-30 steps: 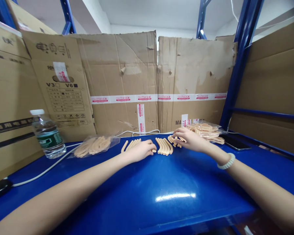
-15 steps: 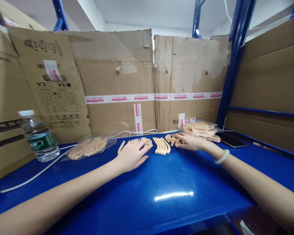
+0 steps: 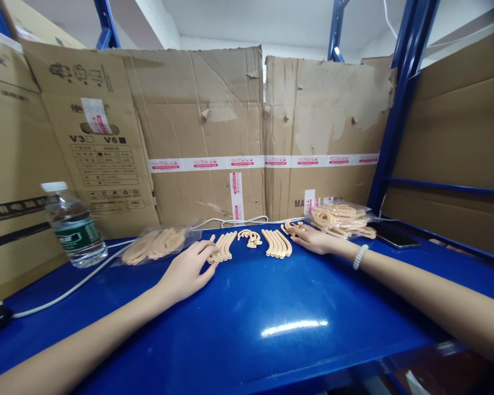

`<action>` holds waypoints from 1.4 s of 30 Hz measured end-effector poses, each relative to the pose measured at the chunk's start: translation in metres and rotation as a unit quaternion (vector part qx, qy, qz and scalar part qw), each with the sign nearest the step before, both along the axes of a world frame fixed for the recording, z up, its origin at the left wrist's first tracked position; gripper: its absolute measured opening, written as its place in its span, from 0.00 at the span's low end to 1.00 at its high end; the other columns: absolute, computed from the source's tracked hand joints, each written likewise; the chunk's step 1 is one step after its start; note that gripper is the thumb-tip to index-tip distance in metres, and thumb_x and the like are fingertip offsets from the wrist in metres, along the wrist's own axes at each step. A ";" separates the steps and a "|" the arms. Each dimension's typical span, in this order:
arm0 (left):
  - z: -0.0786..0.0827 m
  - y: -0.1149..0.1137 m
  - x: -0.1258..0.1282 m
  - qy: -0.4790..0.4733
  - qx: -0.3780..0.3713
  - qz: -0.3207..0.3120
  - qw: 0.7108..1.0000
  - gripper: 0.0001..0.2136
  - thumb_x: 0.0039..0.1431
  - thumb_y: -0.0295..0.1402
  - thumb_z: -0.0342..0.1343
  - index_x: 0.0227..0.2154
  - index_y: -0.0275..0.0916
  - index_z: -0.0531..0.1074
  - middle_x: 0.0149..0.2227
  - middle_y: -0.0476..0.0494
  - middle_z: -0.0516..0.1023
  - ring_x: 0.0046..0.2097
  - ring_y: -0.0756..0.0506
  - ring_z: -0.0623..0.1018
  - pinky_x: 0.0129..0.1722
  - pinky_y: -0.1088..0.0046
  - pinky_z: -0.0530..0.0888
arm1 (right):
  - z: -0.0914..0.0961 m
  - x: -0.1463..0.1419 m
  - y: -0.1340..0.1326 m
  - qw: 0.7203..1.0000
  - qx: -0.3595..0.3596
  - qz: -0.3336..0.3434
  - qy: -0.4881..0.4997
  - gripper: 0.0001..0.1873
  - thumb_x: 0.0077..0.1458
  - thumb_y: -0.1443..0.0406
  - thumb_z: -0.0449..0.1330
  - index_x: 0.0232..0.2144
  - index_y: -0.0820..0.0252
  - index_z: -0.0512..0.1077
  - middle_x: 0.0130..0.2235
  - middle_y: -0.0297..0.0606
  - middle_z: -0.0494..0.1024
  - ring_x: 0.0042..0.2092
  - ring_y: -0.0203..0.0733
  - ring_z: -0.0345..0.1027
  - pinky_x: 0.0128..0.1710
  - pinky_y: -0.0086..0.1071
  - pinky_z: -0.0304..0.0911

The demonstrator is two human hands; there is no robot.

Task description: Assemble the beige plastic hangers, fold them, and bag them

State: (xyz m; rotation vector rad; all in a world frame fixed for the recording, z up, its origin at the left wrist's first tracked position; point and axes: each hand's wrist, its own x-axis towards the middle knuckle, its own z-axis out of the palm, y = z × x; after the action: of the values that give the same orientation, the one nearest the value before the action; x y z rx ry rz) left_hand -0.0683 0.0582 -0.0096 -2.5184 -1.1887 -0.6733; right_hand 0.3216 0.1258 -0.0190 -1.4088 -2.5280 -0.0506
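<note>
Beige curved plastic-looking strips [image 3: 226,246]: left hand [image 3: 189,271] at left end, right hand [image 3: 313,239] farther right, grips unclear; keep ends even.

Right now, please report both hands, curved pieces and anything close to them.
Left hand at left row of curved pieces. Right hand at right pile. Right row, middle pile between hands. Left bag, right bag nearby.

Pale, beaded-looking bracelet [image 3: 360,257], right wrist [image 3: 349,252]
</note>
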 end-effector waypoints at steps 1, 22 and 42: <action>-0.002 0.002 -0.001 -0.013 -0.011 0.000 1.000 0.14 0.60 0.34 0.46 0.45 0.39 0.70 0.50 0.39 0.74 0.52 0.39 0.74 0.51 0.59 0.72 | 0.000 0.000 0.001 1.000 -0.003 -0.004 0.000 0.27 0.64 0.56 0.43 0.62 0.59 0.59 0.59 0.50 0.66 0.61 0.57 0.58 0.59 0.54 0.54; -0.005 0.027 0.026 0.059 -0.243 0.017 0.968 0.39 0.60 0.59 0.39 0.66 0.38 0.47 0.68 0.38 0.42 0.68 0.33 0.42 0.64 0.46 0.47 | 0.003 -0.083 -0.031 0.995 -0.067 0.078 -0.003 0.44 0.61 0.44 0.45 0.65 0.73 0.50 0.67 0.57 0.46 0.68 0.56 0.37 0.66 0.48 0.37; -0.020 0.056 0.008 -0.091 -0.124 -0.015 0.988 0.29 0.58 0.41 0.49 0.61 0.32 0.58 0.63 0.30 0.61 0.63 0.35 0.62 0.63 0.53 0.58 | 0.032 -0.108 0.025 0.998 0.026 0.002 0.051 0.19 0.55 0.69 0.58 0.50 0.65 0.71 0.40 0.44 0.80 0.39 0.44 0.74 0.38 0.30 0.64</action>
State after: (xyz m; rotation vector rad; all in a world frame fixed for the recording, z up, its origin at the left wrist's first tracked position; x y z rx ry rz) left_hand -0.0599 0.1144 -0.0298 -2.7306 -1.3765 -0.8231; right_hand 0.2135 0.1511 0.0133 -1.3523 -2.4293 -0.0431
